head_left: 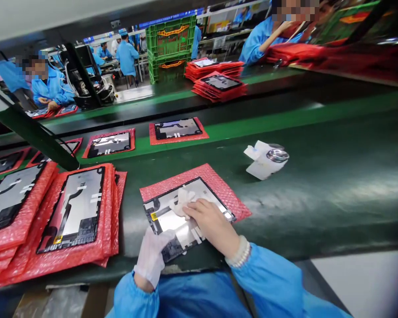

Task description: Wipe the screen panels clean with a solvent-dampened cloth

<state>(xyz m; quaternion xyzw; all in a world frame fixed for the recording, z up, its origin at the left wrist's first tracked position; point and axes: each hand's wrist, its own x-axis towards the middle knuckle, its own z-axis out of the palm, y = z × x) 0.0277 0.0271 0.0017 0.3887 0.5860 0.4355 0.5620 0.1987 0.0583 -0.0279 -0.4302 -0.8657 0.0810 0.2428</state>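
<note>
A tablet screen panel [168, 221] lies back side up, partly over a red bubble-wrap pouch [215, 179], right in front of me. My left hand [152, 251], in a thin white glove, grips its near left corner with the thumb on top; the other fingers are mostly hidden. My bare right hand [214, 223] presses a crumpled white cloth [183, 198] onto the panel's grey back, fingers closed on it. A yellow label [154, 216] shows near the panel's left edge.
Stacked panels on red pouches [81, 207] stand at the left. A metal-topped bottle [277, 153] with white cloths [262, 165] sits right of centre. More panels [179, 128] lie along the green line beyond. A dark green post [36, 132] slants at left; co-workers sit farther back.
</note>
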